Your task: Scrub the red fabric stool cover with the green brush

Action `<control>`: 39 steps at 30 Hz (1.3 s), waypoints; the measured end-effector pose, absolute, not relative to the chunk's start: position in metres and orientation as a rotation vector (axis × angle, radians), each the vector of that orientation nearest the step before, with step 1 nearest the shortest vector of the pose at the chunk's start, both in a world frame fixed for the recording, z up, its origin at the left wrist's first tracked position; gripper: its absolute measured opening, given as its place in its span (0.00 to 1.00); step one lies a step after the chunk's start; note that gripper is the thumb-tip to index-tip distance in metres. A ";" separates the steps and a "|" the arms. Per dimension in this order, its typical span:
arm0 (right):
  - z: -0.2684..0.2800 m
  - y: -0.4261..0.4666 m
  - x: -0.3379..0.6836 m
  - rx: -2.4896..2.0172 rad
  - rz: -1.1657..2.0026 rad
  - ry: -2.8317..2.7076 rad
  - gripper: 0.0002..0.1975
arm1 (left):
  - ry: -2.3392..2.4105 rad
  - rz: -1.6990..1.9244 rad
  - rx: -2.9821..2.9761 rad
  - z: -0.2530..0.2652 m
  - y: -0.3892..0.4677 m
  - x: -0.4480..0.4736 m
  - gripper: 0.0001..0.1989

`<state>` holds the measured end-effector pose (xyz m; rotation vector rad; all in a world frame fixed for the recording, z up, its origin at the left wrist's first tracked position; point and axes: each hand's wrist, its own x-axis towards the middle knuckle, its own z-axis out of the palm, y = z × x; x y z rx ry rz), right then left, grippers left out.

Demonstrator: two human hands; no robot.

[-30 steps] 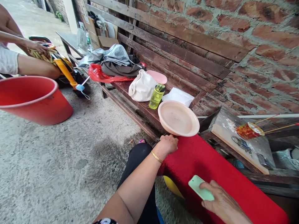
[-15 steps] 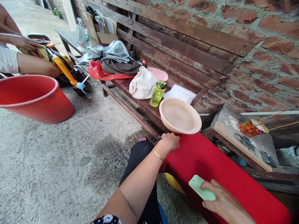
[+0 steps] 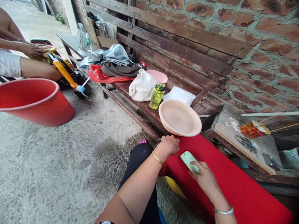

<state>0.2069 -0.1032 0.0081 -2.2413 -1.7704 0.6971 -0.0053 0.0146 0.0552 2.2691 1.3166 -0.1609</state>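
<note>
My left hand, with fingers curled down, grips the near edge of a long red fabric-covered piece, just below a pale pink basin. The fingertips are partly hidden. My right hand is closed on a pale green brush, with a flat oblong back and a small hole at its far end. The brush is over the red fabric; its underside is hidden. The basin stands at the far end of the fabric and holds shallow, cloudy liquid.
A green bottle, white bag and pink dish lie on the wooden bench. A red tub stands left, near another person's hands. A side table holds a red-gold cup.
My right hand has moved forward and left along the red fabric with the green brush, bringing a silver bracelet into view. My left hand stays at the edge.
</note>
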 end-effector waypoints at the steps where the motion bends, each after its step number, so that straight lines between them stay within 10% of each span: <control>1: 0.011 -0.109 0.219 -2.307 0.701 -1.736 0.27 | 1.309 -0.168 2.264 0.055 0.015 -0.005 0.21; 39: -0.003 -0.182 0.301 -2.388 0.395 -1.210 0.26 | 1.256 -0.230 2.355 0.043 0.008 0.003 0.20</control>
